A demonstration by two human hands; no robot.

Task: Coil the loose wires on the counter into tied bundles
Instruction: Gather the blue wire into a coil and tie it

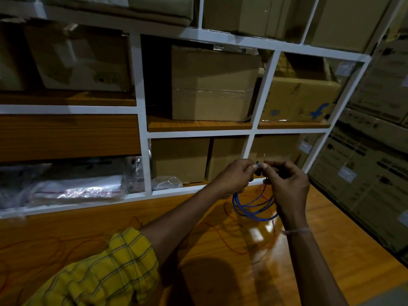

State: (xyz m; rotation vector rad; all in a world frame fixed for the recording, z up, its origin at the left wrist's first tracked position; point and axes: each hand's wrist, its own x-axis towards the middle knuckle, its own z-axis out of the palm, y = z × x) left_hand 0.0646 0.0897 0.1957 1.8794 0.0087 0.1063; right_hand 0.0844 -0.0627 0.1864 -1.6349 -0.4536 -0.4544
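blue wire coil (254,208) dangling from both hands

Both hands meet at centre right of the frame, left hand (235,177) beside right hand (289,184), above the counter (331,250). The wire coil (254,208) hangs below them. Shelving (141,120) holding cardboard boxes (212,85) stands behind the counter, with loose wires (223,237) lying on the counter surface.

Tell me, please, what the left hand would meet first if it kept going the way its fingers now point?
The right hand: the left hand points rightward at it, both pinching the top of the blue coil. Depth is unclear.
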